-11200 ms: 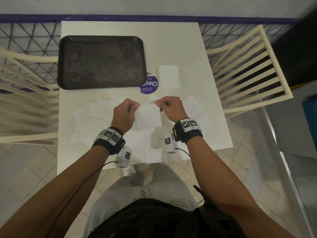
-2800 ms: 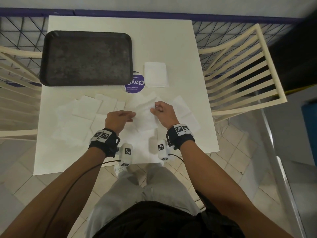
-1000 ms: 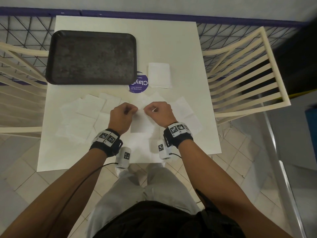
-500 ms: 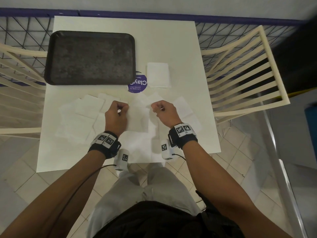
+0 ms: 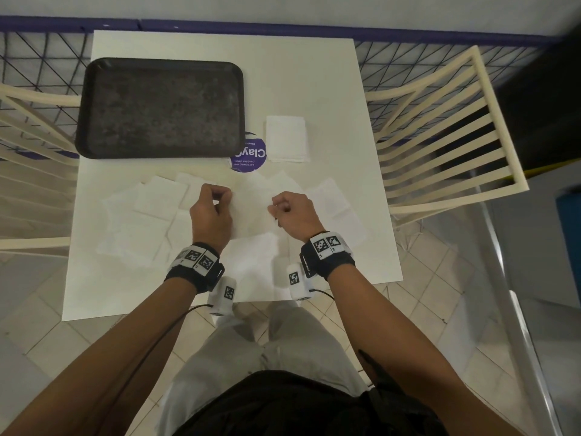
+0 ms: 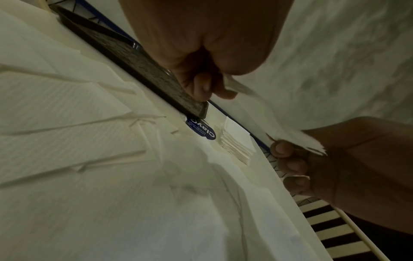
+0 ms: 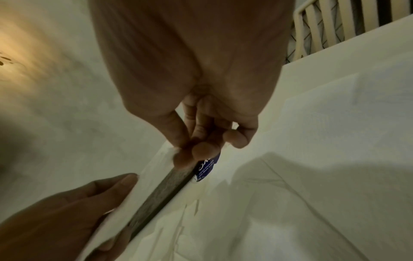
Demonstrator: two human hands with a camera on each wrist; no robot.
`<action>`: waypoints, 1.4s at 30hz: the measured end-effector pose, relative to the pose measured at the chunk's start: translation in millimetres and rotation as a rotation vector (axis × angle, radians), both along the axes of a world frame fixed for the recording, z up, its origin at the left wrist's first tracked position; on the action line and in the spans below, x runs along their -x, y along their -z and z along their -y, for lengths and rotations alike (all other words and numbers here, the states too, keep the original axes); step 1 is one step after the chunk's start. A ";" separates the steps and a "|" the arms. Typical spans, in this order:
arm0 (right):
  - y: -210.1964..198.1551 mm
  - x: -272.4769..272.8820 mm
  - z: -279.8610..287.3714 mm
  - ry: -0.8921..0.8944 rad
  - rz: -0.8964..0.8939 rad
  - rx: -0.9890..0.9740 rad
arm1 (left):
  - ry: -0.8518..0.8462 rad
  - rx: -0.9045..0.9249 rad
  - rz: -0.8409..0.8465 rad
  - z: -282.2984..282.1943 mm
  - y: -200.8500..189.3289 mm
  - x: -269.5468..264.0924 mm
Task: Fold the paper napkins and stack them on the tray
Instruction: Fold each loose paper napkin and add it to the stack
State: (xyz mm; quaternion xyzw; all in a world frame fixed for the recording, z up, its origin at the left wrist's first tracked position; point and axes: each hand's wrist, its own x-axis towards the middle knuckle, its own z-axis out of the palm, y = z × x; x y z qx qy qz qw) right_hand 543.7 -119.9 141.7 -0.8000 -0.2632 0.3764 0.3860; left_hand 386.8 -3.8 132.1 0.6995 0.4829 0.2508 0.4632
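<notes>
White surface (image 5: 314, 89) holds a dark tray (image 5: 94, 105). Near the tray, left hand (image 5: 209, 215) and right hand (image 5: 294, 215) each pinch one napkin (image 5: 251, 215) to fold it.

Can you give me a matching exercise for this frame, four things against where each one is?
Things:
1. tray
2. folded napkin stack
3. held napkin
4. purple sticker

Places:
A. pinched between the left hand and right hand
B. far left of the table, nothing on it
C. on the table, right of the sticker
D. partly under the tray's near right corner

Pairs: 1-B, 2-C, 3-A, 4-D
</notes>
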 end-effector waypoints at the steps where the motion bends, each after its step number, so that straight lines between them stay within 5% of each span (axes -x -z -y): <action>1: 0.1 -4.1 -2.3 -0.001 0.023 0.006 | 0.000 0.005 0.003 0.5 -0.6 -1.2; 10: -6.1 -101.7 -43.3 0.139 0.205 0.023 | 0.321 0.256 -0.229 8.2 24.1 -1.8; 19: 11.4 -171.3 -97.0 0.213 0.229 0.096 | 0.370 0.348 -0.336 25.1 47.2 1.4; 30: 33.7 -171.5 -91.7 0.265 0.228 0.137 | 0.253 0.186 -0.414 20.4 58.9 -7.0; 42: 51.7 -101.4 1.8 0.224 0.180 0.254 | 0.252 0.035 -0.525 17.3 67.5 -14.1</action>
